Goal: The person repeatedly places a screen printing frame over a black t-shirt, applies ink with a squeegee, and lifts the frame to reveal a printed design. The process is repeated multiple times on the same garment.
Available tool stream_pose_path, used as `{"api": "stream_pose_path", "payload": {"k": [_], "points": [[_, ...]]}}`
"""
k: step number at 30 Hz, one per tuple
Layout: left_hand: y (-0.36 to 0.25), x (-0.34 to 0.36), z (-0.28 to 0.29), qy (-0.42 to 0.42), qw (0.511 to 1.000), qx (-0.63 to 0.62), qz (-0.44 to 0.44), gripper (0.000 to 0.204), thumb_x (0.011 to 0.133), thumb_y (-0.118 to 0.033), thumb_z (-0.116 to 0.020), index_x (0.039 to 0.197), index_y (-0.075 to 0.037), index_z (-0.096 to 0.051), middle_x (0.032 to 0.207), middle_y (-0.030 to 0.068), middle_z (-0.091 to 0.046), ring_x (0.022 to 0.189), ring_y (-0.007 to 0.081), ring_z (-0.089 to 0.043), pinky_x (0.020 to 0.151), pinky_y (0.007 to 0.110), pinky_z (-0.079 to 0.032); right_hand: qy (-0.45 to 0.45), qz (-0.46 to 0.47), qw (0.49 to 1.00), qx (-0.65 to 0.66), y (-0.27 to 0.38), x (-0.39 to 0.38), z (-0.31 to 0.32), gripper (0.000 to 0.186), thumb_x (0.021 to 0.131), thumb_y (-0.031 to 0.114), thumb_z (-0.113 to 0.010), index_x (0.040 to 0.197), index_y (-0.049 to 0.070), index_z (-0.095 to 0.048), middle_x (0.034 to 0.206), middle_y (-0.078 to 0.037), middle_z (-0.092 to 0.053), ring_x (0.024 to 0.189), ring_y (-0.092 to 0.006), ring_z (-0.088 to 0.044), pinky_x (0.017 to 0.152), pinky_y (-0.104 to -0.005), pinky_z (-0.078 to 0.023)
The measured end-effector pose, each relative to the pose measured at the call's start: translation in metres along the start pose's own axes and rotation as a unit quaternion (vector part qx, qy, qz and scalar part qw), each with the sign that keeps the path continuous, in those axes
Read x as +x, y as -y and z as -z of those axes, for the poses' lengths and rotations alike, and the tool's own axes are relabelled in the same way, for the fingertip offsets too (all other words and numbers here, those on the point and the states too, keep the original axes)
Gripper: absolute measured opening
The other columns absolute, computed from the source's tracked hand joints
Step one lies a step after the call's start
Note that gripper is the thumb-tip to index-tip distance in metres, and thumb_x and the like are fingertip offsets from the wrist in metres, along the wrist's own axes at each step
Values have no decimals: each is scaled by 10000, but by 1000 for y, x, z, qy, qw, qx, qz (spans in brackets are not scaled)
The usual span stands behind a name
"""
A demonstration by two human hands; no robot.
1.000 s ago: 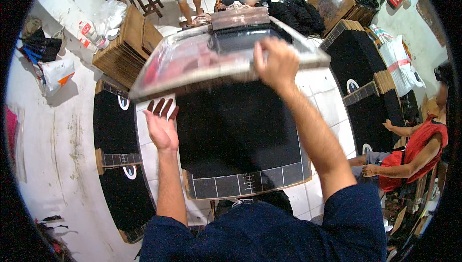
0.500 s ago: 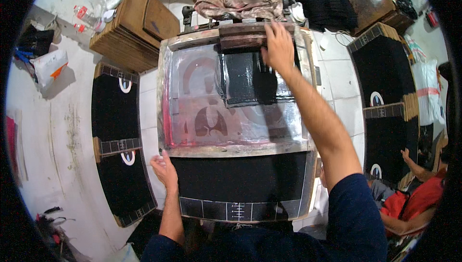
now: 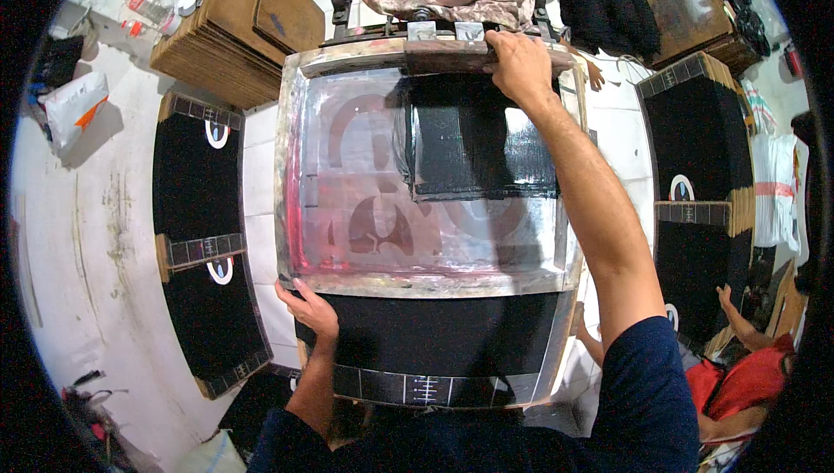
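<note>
A wooden-framed printing screen [image 3: 417, 286] lies over a black panel [image 3: 434, 330] with white grid lines along its near edge. Black ink [image 3: 486, 138] covers a rectangular patch on the mesh's far right; greyish curved shapes show elsewhere. At the far side of the frame, my right hand [image 3: 524, 69] has its fingers curled over a brown wooden squeegee [image 3: 447, 58] resting against the edge. My left hand [image 3: 310, 308] pinches the near left corner of the screen frame, thumb on top, the other fingers at its outer side.
Black panels with white oval marks line the left [image 3: 200, 178] and right [image 3: 695, 143]. Brown boards [image 3: 226, 30] are stacked at the far left. A metal hinge clamp [image 3: 421, 30] sits behind the screen. A co-worker in red [image 3: 738, 382] is at the lower right; another person's hand [image 3: 595, 76] shows beyond the frame.
My left hand has moved from beside the frame corner onto it. My right hand has settled on the squeegee, which now sits further back against the far edge. The screen looks slightly larger in view.
</note>
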State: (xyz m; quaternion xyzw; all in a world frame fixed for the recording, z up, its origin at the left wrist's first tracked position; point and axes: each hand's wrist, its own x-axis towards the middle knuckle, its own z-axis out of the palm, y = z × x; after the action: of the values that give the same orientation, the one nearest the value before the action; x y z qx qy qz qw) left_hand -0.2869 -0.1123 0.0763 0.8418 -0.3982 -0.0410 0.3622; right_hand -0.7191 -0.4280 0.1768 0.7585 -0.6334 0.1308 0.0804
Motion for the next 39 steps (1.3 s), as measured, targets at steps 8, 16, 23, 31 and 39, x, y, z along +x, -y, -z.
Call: {"api": "stream_pose_path", "payload": {"k": [8,16,23,31,39], "points": [[-1,-1,4,27,999,-2,39,636,1084,-423,-474,1524,15,-340,1457,339,-474,1293,511,-476,1083,550,-349,49,-19,999,-10,17,-44,-1,421,796,168,-798,1180,129,-629,1077,-86,-695,1041,-299,-653,856,-484,-463],[2,0,3,48,998,5,47,653,1079,-428,-476,1539,6,-315,1487,316,-447,1305,486,-460,1096,546,-331,93,-14,995,45,45,-108,36,373,721,119,-814,1047,144,-635,957,-43,-682,972,-273,-663,804,-464,-449],[2,0,0,32,998,7,59,582,1085,-346,-479,1518,17,-341,1443,310,-486,1253,489,-500,1055,548,-372,-37,-4,999,-40,6,-9,-18,403,718,88,-780,1079,155,-614,1064,-29,-676,1033,-265,-652,833,-452,-460],[4,0,0,30,999,-1,39,579,1089,-357,-483,1499,32,-364,1421,315,-504,1227,479,-521,1046,546,-377,47,-20,998,-23,34,-76,13,342,745,77,-755,1063,128,-641,998,-53,-667,996,-278,-652,826,-460,-478],[5,13,16,136,987,-44,74,876,982,-477,-671,1567,12,-240,1457,321,-444,1296,468,-469,1102,536,-352,-1,-41,999,15,89,-184,42,237,798,33,-696,990,138,-608,937,-34,-602,953,-263,-588,832,-410,-422]]}}
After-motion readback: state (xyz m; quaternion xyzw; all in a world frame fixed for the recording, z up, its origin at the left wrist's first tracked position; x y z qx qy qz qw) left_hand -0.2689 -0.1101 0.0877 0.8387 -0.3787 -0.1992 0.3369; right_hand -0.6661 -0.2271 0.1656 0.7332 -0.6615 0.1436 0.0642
